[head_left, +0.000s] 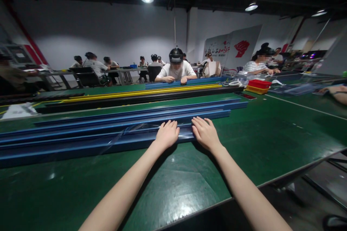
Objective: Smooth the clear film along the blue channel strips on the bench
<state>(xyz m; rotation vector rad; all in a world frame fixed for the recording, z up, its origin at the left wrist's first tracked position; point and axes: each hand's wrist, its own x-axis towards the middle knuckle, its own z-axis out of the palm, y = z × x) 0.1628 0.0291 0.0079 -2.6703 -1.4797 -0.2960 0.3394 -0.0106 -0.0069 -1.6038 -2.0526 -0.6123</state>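
Note:
A long blue channel strip (81,146) lies across the green table, nearest to me. My left hand (167,134) rests over it, fingers stretched forward and close together. Beside it, near the strip's right end, my right hand (205,133) lies palm down with fingers spread a little, touching the strip. Clear plastic film (119,137) sits loosely on the strip left of my left hand. My palms and the undersides of my fingers are hidden. Just behind, a second blue channel strip (217,114) and a third blue channel strip (235,104) run roughly parallel.
Farther back on the green table (271,130) lie black strips (135,98) and a yellow strip (151,92). A red tray (258,85) is stacked on a yellow one, near a phone-like dark slab (246,95). Opposite me a person (177,68) bends over blue strips.

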